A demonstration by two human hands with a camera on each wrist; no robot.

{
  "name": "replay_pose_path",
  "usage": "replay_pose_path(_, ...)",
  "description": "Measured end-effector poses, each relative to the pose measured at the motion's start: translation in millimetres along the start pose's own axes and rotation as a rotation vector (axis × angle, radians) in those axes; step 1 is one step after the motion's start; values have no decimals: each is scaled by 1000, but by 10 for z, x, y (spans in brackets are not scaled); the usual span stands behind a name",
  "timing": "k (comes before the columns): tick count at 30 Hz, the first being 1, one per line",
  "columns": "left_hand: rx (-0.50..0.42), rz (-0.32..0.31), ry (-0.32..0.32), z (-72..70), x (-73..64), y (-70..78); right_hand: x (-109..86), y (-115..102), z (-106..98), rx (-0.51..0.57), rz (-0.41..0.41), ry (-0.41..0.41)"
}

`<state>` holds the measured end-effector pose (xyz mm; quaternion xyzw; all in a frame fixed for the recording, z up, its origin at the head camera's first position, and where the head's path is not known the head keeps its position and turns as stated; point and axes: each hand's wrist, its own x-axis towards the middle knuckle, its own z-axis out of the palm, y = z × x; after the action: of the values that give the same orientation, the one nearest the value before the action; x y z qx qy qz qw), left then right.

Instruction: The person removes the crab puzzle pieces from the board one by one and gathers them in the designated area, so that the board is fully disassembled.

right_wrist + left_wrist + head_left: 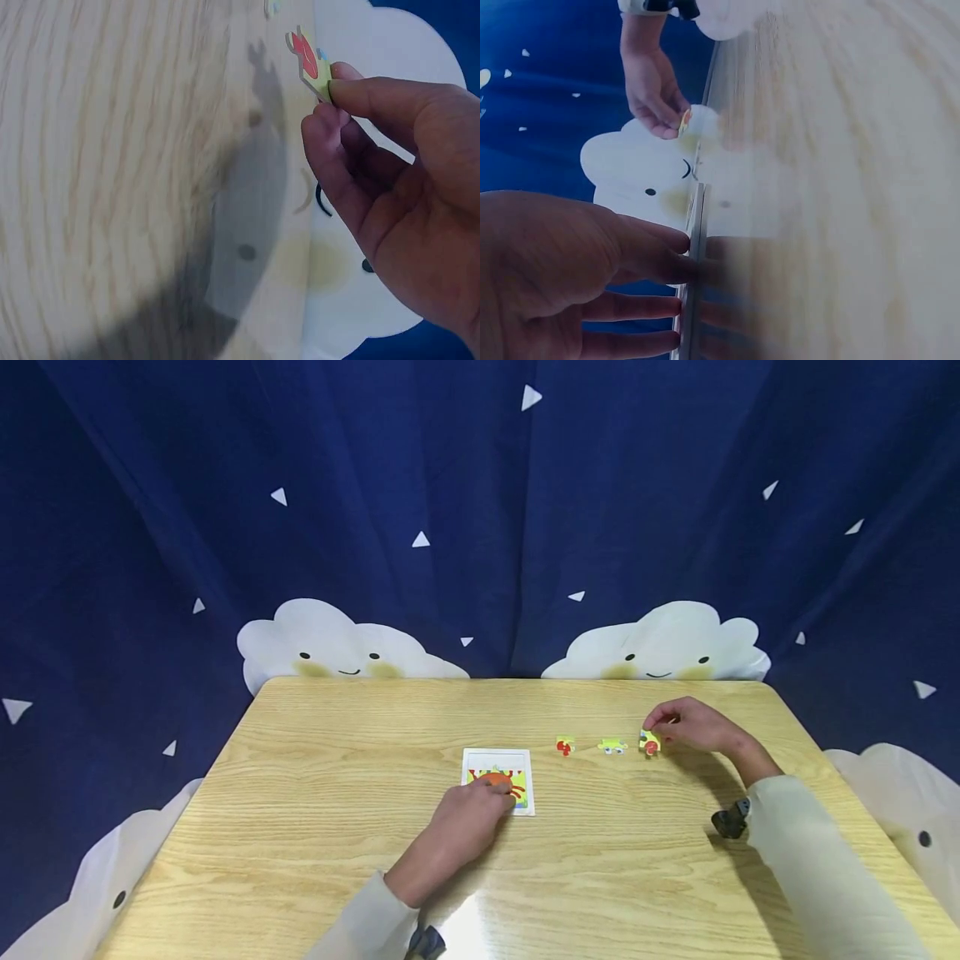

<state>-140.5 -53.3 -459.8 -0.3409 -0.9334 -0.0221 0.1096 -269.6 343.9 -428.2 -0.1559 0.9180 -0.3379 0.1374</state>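
Between thumb and fingertips my right hand [692,724] pinches a jigsaw puzzle piece [649,742], yellow-green with a red shape. In the right wrist view the piece [309,64] is lifted above the table. My left hand [471,817] rests its fingers on a white-framed puzzle board [532,783], covering part of the picture. That picture shows an orange-red crab-like figure in its lower half, while the upper part of the frame is bare white. From the side, the left wrist view shows the fingers reaching onto the thin board [696,247].
Two loose puzzle pieces lie between the board and my right hand: a red and yellow piece [565,746] and a yellow-green piece with eyes [612,747]. The wooden table [337,752] ends at the back against a dark blue curtain [480,510] with white clouds.
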Motion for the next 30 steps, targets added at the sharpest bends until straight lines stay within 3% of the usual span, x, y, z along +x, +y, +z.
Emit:
replay_pose_path(6, 9, -27, -6, -15, -28, 20, 2, 132, -17, 18, 13, -24)
replay_pose_path(19, 47, 9, -164, -117, -158, 134, 92, 156, 22, 5, 23, -48)
replay_pose_path(30, -14, -39, -280, -150, -222, 194, 123, 136, 76, -9, 34, -43)
